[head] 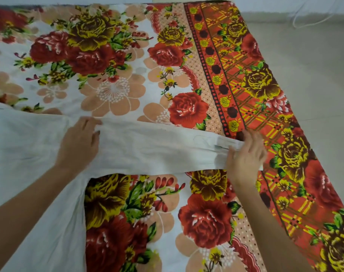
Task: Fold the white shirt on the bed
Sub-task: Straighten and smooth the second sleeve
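The white shirt [26, 146] lies flat on the bed, its body at the left and running down toward me. One long sleeve [157, 148] stretches out to the right across the floral sheet. My left hand [79, 142] presses near the shoulder seam, its fingers pinching a fold of cloth at the sleeve's top edge. My right hand [245, 154] grips the cuff end of the sleeve, close to the bed's right side. The shirt's collar and other sleeve are out of view.
The bed [118, 55] is covered by a sheet with red and yellow roses and an orange chequered border [285, 134] along the right. Beyond that edge is pale floor [314, 65], with a white cable [304, 18] at the top right.
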